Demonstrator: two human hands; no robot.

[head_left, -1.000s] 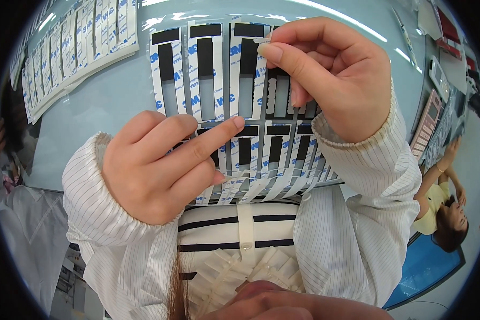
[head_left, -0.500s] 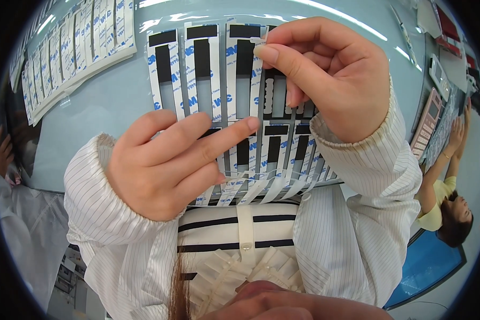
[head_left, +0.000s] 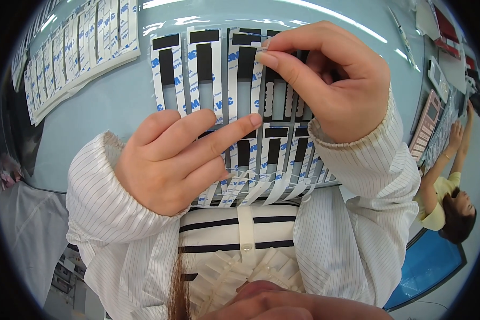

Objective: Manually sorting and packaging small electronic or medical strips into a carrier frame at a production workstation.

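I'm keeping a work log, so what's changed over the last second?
Your left hand moved right, toward the lower-right corner of the third sticker in the far row. Neither hand visibly grabbed or released anything. Your right hand still pinches that sticker's upper-right corner.

There's a pink calc (head_left: 425, 125) on R w/ a pen (head_left: 402, 36) farther up, plus a co-worker (head_left: 434, 205) in yellow nr a blue panel (head_left: 431, 266).

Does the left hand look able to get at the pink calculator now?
Probably not easily: the right hand and its striped sleeve lie between the left hand and the pink calculator.
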